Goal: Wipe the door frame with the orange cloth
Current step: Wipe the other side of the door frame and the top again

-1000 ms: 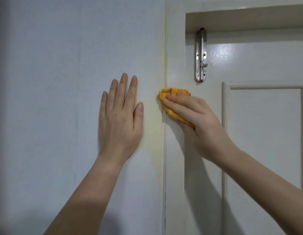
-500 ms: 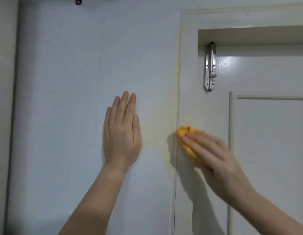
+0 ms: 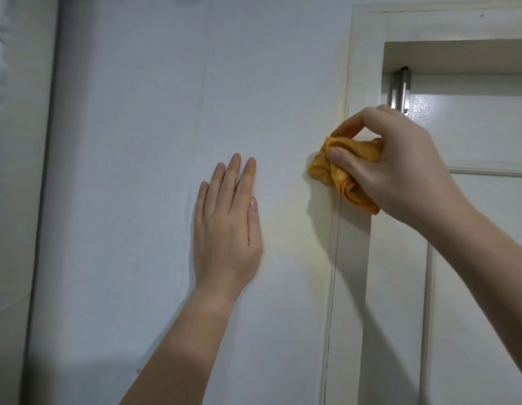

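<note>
While your flat left hand (image 3: 227, 229) braced you, your right hand (image 3: 400, 168) pinched the crumpled orange cloth (image 3: 338, 173) against the white door frame (image 3: 351, 258)

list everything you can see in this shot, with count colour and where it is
wall: one, pale grey-white, fills the left and centre
door frame: one, cream white, right of the wall, running up and across the top
door: one, glossy white, panelled, set inside the frame at right
bolt: one, silver metal, top of the door, partly hidden behind the right hand
orange cloth: one, orange, bunched, at the frame's outer edge by the wall
left hand: one, flat on the wall, fingers straight
right hand: one, pinches the cloth with thumb and fingers
</note>
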A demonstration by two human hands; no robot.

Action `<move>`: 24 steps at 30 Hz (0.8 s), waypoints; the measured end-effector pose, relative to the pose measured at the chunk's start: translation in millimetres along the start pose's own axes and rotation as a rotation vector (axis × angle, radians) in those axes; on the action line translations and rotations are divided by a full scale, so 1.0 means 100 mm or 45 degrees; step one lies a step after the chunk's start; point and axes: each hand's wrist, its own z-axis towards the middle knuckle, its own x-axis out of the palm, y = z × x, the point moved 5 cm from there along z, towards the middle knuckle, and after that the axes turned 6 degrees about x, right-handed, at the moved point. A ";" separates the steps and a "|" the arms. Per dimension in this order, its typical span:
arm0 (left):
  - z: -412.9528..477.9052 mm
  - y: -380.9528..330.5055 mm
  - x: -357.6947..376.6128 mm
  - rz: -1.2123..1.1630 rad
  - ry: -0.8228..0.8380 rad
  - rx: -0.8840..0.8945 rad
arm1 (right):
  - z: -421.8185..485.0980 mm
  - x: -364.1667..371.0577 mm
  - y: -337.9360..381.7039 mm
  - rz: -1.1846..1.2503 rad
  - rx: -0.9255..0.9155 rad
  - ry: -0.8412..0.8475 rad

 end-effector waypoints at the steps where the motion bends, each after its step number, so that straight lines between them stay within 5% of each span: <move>1: 0.00 0.00 0.00 -0.001 -0.004 0.002 | 0.00 0.03 0.00 -0.045 -0.014 -0.043; 7: -0.01 0.03 0.01 0.000 -0.013 0.002 | -0.31 0.23 -0.01 -0.418 -0.306 -0.469; 16: -0.02 0.02 0.00 -0.002 -0.007 -0.007 | -0.19 0.25 -0.05 -0.321 -0.332 -0.357; 21: -0.02 0.03 0.00 -0.034 -0.026 0.002 | -1.34 0.65 0.12 -0.242 -0.621 0.117; 24: -0.02 0.03 0.00 -0.032 -0.032 0.008 | -0.92 0.56 0.06 -0.247 -0.612 0.083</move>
